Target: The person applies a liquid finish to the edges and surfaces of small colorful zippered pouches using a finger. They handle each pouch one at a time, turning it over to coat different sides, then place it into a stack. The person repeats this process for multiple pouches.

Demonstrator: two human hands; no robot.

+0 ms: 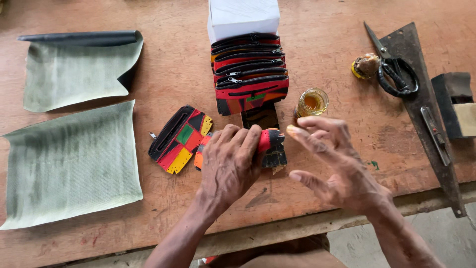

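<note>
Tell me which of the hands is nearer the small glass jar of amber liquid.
Right. The right hand has its fingertips just below the jar; the left hand sits farther left, pressing on the patchwork pouch.

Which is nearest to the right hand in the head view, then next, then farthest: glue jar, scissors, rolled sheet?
1. Glue jar, just above the right hand.
2. Scissors, up to its right.
3. Rolled sheet, far left corner.

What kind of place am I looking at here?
Probably a small leathercraft workshop: a worn wooden workbench, a stack of patchwork zip pouches, black-handled scissors and a small jar of amber glue.
</note>
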